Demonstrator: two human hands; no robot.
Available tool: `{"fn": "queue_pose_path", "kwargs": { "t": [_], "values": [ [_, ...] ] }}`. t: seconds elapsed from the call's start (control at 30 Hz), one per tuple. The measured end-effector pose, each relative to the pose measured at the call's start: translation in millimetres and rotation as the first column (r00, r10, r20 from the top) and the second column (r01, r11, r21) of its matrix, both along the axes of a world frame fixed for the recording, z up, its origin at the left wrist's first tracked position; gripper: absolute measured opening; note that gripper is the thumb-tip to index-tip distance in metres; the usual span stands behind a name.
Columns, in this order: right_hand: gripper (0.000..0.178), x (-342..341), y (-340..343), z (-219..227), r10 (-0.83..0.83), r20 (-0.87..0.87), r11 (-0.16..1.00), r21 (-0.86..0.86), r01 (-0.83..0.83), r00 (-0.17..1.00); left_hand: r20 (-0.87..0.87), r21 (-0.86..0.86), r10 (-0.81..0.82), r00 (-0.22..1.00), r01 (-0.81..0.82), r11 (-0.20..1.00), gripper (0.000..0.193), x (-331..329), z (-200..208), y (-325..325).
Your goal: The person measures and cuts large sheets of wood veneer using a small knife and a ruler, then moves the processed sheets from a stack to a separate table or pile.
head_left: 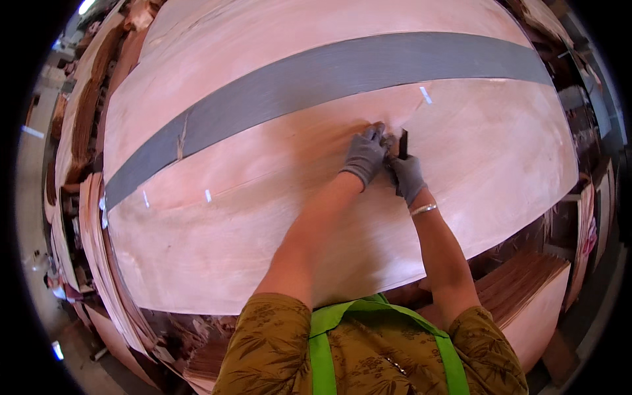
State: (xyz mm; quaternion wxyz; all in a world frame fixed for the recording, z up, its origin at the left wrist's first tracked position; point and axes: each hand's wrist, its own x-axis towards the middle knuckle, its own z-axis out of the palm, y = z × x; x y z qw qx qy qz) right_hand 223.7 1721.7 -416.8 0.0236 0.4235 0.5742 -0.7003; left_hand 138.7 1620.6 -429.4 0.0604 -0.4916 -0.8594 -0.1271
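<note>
A large pale pinkish wood veneer sheet lies spread in front of me, with a seam running across it. My left hand, in a grey glove, rests on the sheet with its fingers extended against the surface. Right beside it, my right hand, also gloved, is closed round a black tool. A narrow flat end of the tool sticks up past the fingers; its exact kind is unclear. Where the two hands meet, the fingertips are partly hidden. A short white tape strip sits on the veneer just beyond my hands.
A wide grey band crosses the veneer's far part. More white tape pieces mark the left side. Stacked veneer sheets stand at the left and near right. Ragged wood layers line the far left edge.
</note>
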Motion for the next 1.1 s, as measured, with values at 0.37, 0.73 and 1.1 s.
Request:
{"fn": "queue_pose_path", "kwargs": {
  "t": [0.37, 0.73, 1.1],
  "values": [
    [0.025, -61, -124, 43, 0.502, -0.181, 0.863, 0.037, -0.505, 0.845, 0.461, 0.392, 0.405, 0.789, -0.591, 0.705, 0.054, 31, 55, -269],
    [0.054, -123, -166, 17, 0.606, 0.553, 0.069, 0.68, -0.73, 0.572, 0.47, 0.102, 0.751, 0.465, -0.873, 0.477, 0.048, 270, 72, -482],
    [0.022, 26, -317, 54, 0.699, 0.163, 0.553, 0.494, -0.671, 0.696, 0.414, -0.076, 0.789, 0.454, -0.847, 0.527, 0.048, 376, 60, -666]
  ]
}}
